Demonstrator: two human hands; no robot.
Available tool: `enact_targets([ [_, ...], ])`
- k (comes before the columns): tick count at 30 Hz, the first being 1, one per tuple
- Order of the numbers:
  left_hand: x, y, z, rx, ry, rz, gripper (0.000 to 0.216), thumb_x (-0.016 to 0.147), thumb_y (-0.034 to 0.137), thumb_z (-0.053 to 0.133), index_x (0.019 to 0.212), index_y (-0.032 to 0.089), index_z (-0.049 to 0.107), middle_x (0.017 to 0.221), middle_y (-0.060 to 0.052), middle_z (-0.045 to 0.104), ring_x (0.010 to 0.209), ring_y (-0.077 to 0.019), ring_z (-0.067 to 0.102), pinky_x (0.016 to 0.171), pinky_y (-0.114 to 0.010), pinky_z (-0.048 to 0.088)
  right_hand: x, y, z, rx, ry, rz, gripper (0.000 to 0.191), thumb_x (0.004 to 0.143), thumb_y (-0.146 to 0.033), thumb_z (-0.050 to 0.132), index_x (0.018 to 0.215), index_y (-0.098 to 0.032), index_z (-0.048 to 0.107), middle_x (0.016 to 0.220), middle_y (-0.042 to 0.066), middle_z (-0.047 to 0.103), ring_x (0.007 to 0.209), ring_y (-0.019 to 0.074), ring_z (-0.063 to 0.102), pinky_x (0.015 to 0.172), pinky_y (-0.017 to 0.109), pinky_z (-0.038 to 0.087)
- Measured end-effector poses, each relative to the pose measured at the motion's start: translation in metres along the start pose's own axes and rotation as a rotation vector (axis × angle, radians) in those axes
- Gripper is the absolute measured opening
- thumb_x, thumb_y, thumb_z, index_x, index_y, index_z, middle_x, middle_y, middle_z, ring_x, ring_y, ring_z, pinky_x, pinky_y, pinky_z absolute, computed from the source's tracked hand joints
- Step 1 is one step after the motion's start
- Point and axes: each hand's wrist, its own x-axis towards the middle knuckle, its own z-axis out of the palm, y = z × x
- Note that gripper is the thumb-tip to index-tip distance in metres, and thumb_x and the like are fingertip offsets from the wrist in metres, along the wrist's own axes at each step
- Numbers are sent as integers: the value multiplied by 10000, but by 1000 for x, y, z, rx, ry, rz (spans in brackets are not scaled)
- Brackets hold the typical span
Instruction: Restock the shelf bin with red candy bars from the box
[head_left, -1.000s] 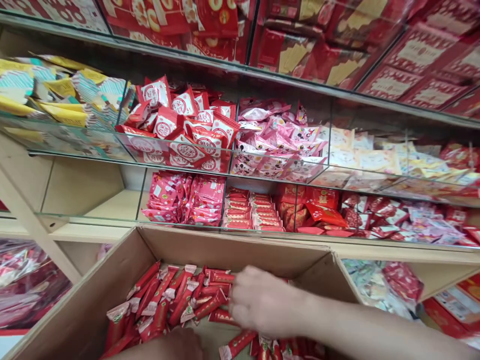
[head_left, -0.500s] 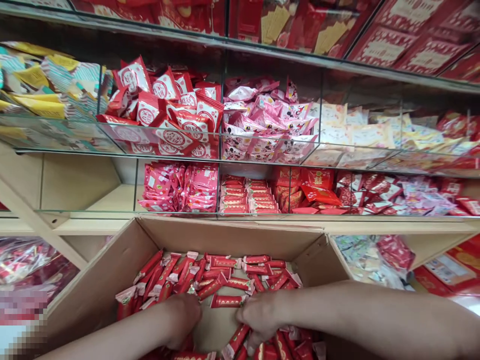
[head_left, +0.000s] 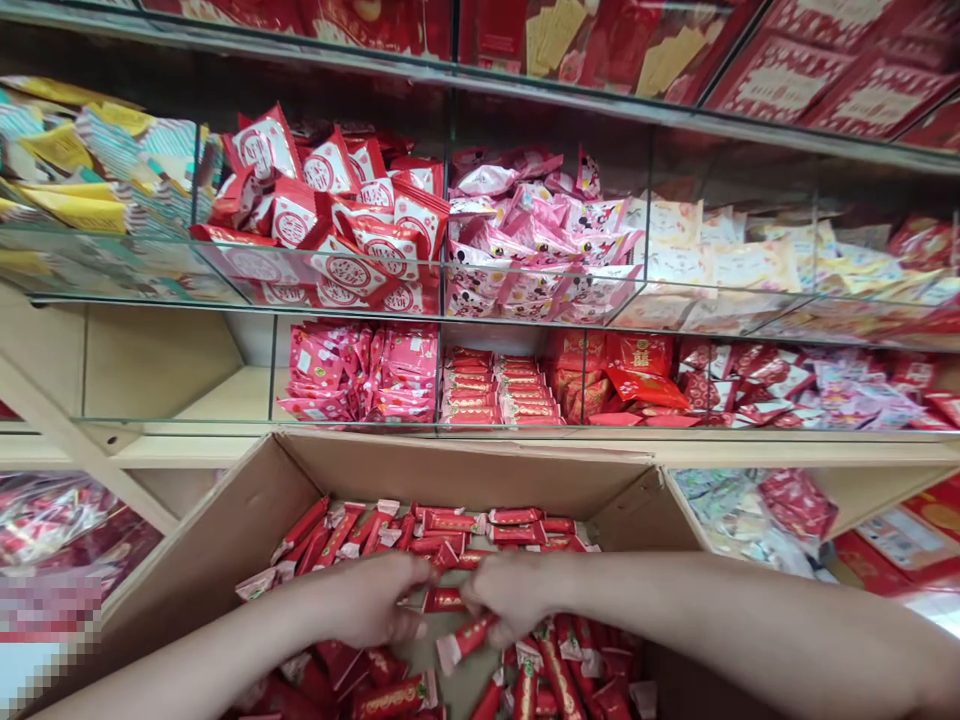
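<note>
Inside a cardboard box (head_left: 450, 470) lie many stick-shaped sweets in red wrappers (head_left: 555, 670) with pale pink ends and gold print. My right hand (head_left: 514, 595) is closed on one red-wrapped sweet (head_left: 466, 643), whose pink end points down and left. Its fingertips also come close to another red sweet (head_left: 444, 600) lying behind. Facing it, my left hand (head_left: 379, 600) is over the middle of the box. Thumb and fingers there are apart with nothing seen between them, and the fingertips are near the sweets at the back. Bare cardboard shows between the two hands.
Behind the box rises a shelf with glass-fronted bins. Rows of red sticks (head_left: 469, 390), pink packets (head_left: 401, 370) and red-and-white packets (head_left: 345, 265) fill some bins. A glass edge (head_left: 525, 428) runs just above the box's back wall. Clear plastic bags (head_left: 52, 540) lie at left.
My left hand has risen from the near-left sweets toward the middle and opened. My right hand has lifted a sweet slightly and drawn it up and left.
</note>
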Motion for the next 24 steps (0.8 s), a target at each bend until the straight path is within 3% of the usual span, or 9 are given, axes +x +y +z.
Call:
enact_targets([
  [3,1,8,-8,-86,-1,69,365,677,357,570,1012,213,594,893,-21,650,777,-188,573,669,-233,417,-9,-1,-25,171,298,-2,259,653,-315,575,869,-171,572,682,-2,571,570,112,483,491,195,336],
  [6,-1,18,-17,-161,143,135,308,740,350,511,985,185,598,863,-16,638,786,-181,559,697,-236,406,-20,-2,-42,343,584,-55,172,724,-275,522,857,-172,557,703,-10,576,587,93,489,543,185,369],
  [9,-4,28,-27,-272,294,165,321,776,352,479,1034,185,571,899,-17,627,815,-173,549,722,-239,409,-32,-3,-52,469,780,-100,187,807,-290,458,926,-175,546,785,6,599,650,93,520,612,192,400],
  [11,-7,32,-32,-394,322,149,380,791,377,462,1117,191,516,871,-10,621,721,-146,554,649,-225,428,-39,-4,-57,514,880,-111,203,824,-313,451,945,-176,540,822,17,603,678,98,535,635,201,412],
  [15,-13,37,-37,-548,273,153,392,806,426,429,1090,171,521,679,23,595,476,-89,498,469,-197,395,-44,-7,-61,659,881,-83,200,839,-345,423,864,-177,530,661,-3,569,553,91,532,538,195,421],
  [20,-15,43,-32,-696,254,75,384,806,473,411,705,136,564,525,21,587,385,-66,479,386,-169,314,-45,-10,-60,931,746,-29,322,839,-450,373,688,-177,452,491,-35,504,354,59,432,347,160,332],
  [24,-15,50,-29,-811,301,30,440,788,503,424,609,122,550,479,20,573,360,-54,461,368,-168,233,-45,-7,-59,1086,751,-96,322,818,-480,409,795,-167,484,535,-32,540,396,58,470,383,162,357],
])
